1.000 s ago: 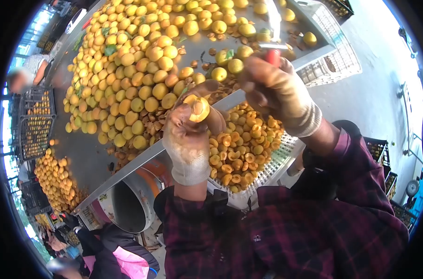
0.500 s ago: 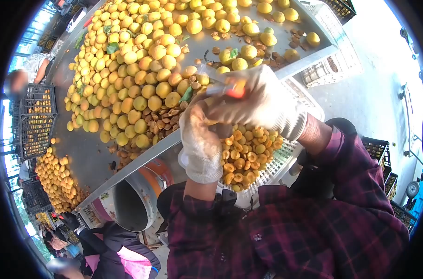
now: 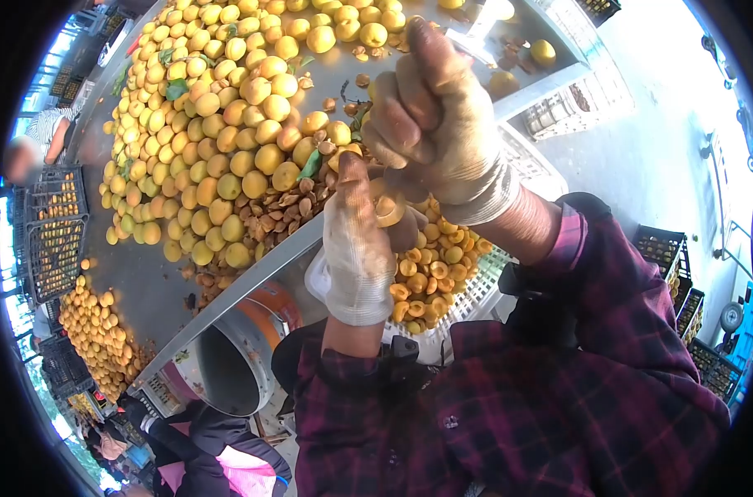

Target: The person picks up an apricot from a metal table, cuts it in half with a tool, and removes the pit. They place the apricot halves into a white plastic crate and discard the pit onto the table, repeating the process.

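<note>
My left hand [image 3: 353, 248], in a white glove, is shut on a halved apricot [image 3: 387, 209] just over the table's front edge. My right hand [image 3: 430, 116], in a stained glove, is clenched directly above it and touches it. The red-handled knife seen in that fist earlier is hidden inside it now. Below both hands a white crate [image 3: 497, 277] holds several halved apricots [image 3: 434, 273]. A large heap of whole apricots [image 3: 219, 124] covers the metal table [image 3: 252, 277], with a pile of brown pits [image 3: 277, 211] beside my left hand.
An orange-rimmed metal tub [image 3: 231, 364] stands under the table edge. Black crates of apricots [image 3: 53, 228] and a loose heap [image 3: 95, 331] lie at left near a person [image 3: 33, 153]. Another person [image 3: 202, 451] crouches below. More crates [image 3: 670, 257] stand at right.
My right hand has gone from raised at the right, with the knife showing, to above my left hand. The left hand turned palm-down, its open apricot half now mostly covered.
</note>
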`<action>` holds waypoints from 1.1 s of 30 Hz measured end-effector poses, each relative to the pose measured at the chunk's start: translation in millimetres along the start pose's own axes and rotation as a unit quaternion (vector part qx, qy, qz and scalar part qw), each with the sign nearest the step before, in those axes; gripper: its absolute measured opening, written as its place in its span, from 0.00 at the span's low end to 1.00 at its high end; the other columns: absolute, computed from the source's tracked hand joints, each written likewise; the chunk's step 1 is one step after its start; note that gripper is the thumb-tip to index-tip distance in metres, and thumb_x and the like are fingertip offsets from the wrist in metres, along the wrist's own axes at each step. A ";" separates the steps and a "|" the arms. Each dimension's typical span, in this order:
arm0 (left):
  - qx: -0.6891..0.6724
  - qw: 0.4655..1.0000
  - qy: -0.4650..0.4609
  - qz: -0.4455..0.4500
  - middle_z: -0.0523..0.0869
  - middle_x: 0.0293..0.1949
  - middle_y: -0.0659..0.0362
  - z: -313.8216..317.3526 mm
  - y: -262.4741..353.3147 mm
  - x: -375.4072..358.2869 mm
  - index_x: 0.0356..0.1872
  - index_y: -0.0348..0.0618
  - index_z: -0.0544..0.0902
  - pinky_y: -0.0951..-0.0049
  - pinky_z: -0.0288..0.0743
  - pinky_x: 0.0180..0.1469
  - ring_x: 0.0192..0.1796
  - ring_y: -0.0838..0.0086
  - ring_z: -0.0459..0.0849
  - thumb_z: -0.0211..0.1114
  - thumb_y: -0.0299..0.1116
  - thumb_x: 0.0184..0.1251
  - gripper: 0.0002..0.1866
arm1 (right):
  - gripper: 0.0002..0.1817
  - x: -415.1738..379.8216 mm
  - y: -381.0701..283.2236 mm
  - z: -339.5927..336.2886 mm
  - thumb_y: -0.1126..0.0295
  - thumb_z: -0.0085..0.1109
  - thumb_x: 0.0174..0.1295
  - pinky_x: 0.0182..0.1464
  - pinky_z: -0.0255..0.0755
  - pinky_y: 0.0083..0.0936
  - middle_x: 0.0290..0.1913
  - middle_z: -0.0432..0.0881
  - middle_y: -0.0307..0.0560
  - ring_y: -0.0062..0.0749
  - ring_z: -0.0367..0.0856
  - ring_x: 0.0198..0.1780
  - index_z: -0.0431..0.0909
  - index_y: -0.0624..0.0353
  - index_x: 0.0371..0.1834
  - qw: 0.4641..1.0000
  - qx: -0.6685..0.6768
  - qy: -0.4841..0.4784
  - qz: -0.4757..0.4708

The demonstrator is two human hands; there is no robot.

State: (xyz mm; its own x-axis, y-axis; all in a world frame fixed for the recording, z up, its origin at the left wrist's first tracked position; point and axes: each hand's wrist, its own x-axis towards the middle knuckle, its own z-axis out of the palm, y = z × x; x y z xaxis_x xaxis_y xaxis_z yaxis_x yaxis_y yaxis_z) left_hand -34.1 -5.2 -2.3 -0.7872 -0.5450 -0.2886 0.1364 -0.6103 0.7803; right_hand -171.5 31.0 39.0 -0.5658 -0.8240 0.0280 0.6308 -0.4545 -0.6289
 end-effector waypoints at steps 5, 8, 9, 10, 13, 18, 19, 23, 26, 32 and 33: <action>0.077 0.995 0.040 0.048 0.83 0.48 0.48 1.3 -11.0 3.7 0.55 0.32 0.76 0.68 0.84 0.31 0.32 0.70 0.86 0.48 0.52 0.81 0.27 | 0.32 -3.1 11.1 2.8 0.47 0.47 0.77 0.17 0.52 0.23 0.13 0.63 0.38 0.23 0.54 0.12 0.57 0.49 0.13 0.998 0.027 0.034 0.036; -0.022 0.997 0.070 0.025 0.83 0.45 0.50 7.2 -7.8 1.6 0.56 0.34 0.75 0.67 0.83 0.29 0.32 0.69 0.86 0.49 0.51 0.81 0.26 | 0.32 3.6 17.1 -14.4 0.47 0.46 0.77 0.16 0.51 0.22 0.13 0.63 0.37 0.22 0.53 0.12 0.58 0.48 0.13 0.984 0.144 0.024 0.100; -0.033 0.993 0.113 -0.029 0.82 0.45 0.51 13.4 0.8 1.4 0.57 0.34 0.74 0.67 0.83 0.29 0.33 0.69 0.86 0.49 0.50 0.81 0.25 | 0.32 7.3 20.2 -23.9 0.48 0.46 0.77 0.16 0.50 0.22 0.13 0.63 0.36 0.21 0.52 0.12 0.58 0.47 0.13 0.962 0.232 -0.010 0.143; -0.044 0.984 0.154 -0.082 0.82 0.46 0.52 16.7 5.8 2.2 0.57 0.34 0.74 0.67 0.83 0.29 0.34 0.69 0.86 0.50 0.49 0.81 0.24 | 0.32 9.5 21.9 -26.8 0.48 0.46 0.77 0.16 0.50 0.22 0.13 0.63 0.36 0.21 0.52 0.12 0.58 0.47 0.13 0.962 0.231 -0.010 0.143; -0.090 0.986 0.139 -0.038 0.82 0.45 0.53 7.6 -5.5 8.7 0.59 0.37 0.74 0.67 0.84 0.31 0.35 0.68 0.85 0.52 0.49 0.79 0.24 | 0.32 13.1 24.4 -26.0 0.47 0.45 0.78 0.15 0.48 0.20 0.14 0.63 0.35 0.20 0.51 0.11 0.59 0.46 0.13 0.957 0.238 -0.030 0.161; -0.068 0.995 0.073 -0.023 0.80 0.40 0.67 -2.6 -15.1 13.5 0.58 0.55 0.74 0.72 0.80 0.37 0.38 0.79 0.81 0.58 0.55 0.73 0.22 | 0.32 30.4 15.6 -12.0 0.43 0.51 0.73 0.16 0.52 0.23 0.13 0.62 0.36 0.22 0.50 0.12 0.59 0.47 0.14 0.979 0.125 0.144 0.067; -0.187 0.979 -0.066 0.053 0.79 0.41 0.67 -18.8 -30.6 30.8 0.57 0.55 0.74 0.71 0.79 0.37 0.36 0.77 0.81 0.61 0.56 0.71 0.23 | 0.28 37.7 15.8 -24.4 0.45 0.55 0.72 0.18 0.55 0.26 0.15 0.58 0.32 0.25 0.62 0.16 0.61 0.48 0.20 0.983 0.135 0.116 0.041; -0.225 0.966 0.017 0.127 0.82 0.37 0.57 -13.3 -2.1 44.8 0.45 0.55 0.76 0.57 0.79 0.40 0.29 0.65 0.80 0.65 0.50 0.68 0.14 | 0.23 55.6 -7.9 -33.4 0.47 0.55 0.72 0.18 0.55 0.26 0.18 0.68 0.35 0.24 0.62 0.16 0.69 0.49 0.24 0.982 0.130 0.128 -0.049; -0.192 0.965 0.064 0.165 0.85 0.41 0.55 -30.5 12.1 56.0 0.48 0.45 0.77 0.54 0.81 0.44 0.33 0.62 0.85 0.64 0.51 0.69 0.20 | 0.28 54.3 -25.6 -39.0 0.42 0.53 0.72 0.17 0.50 0.25 0.14 0.63 0.36 0.24 0.56 0.12 0.66 0.47 0.19 0.991 0.064 0.059 -0.100; -0.056 0.979 0.094 0.171 0.86 0.38 0.52 -27.4 23.4 28.3 0.47 0.35 0.79 0.63 0.80 0.45 0.33 0.65 0.86 0.59 0.52 0.73 0.24 | 0.26 46.4 -47.8 -63.5 0.44 0.52 0.73 0.17 0.49 0.24 0.14 0.61 0.35 0.23 0.56 0.13 0.67 0.46 0.20 0.996 0.033 0.063 -0.048; 0.029 0.989 0.070 0.129 0.86 0.37 0.52 -17.3 27.9 14.1 0.45 0.34 0.80 0.67 0.79 0.43 0.32 0.68 0.85 0.60 0.51 0.73 0.24 | 0.24 46.1 -51.2 -67.6 0.44 0.49 0.74 0.17 0.49 0.24 0.14 0.61 0.35 0.23 0.56 0.13 0.67 0.45 0.22 0.991 0.052 0.095 -0.072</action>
State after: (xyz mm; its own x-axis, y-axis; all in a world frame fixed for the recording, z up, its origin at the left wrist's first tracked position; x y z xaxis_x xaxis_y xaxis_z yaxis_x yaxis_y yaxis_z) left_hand -31.0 -39.9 5.8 -0.6392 -0.7551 -0.1458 0.2844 -0.4081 0.8675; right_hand -265.8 39.1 20.0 -0.7379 -0.6736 -0.0408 0.5817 -0.6042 -0.5446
